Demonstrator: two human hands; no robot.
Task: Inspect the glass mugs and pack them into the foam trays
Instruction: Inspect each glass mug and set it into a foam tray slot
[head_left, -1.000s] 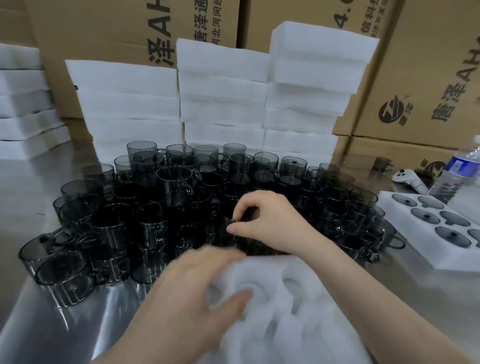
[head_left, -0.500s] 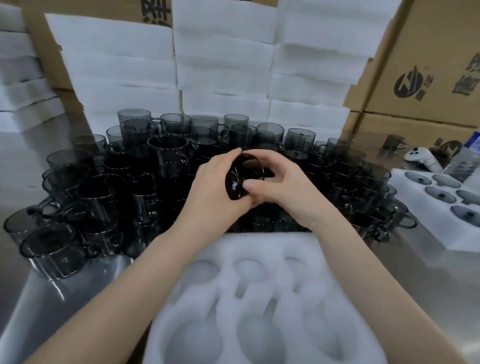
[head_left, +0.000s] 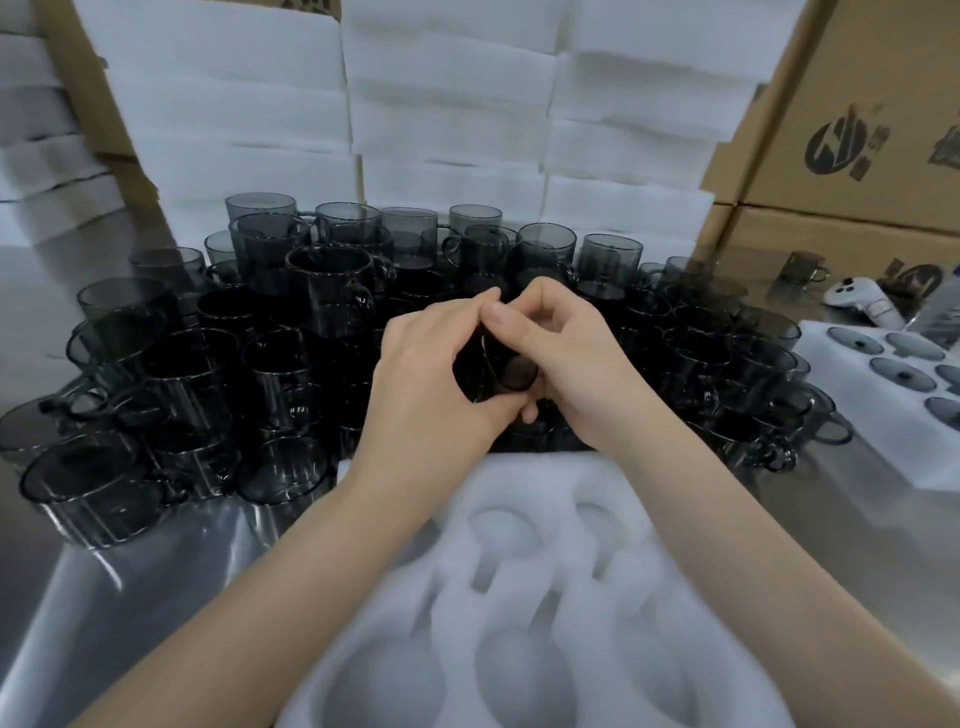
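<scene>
I stand at a steel table (head_left: 857, 530) whose shiny top gives back a soft, even light. Behind the table, brown cardboard boxes (head_left: 883, 78) are stacked high. Those at its far right bear a dark round logo (head_left: 836, 148). A white controller (head_left: 857, 302) lies on the table's far right corner, near those boxes.

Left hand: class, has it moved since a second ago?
Yes. The left hand has gone forward, from over the foam tray to beyond its far edge, where it grips a glass mug with the right hand.
</scene>
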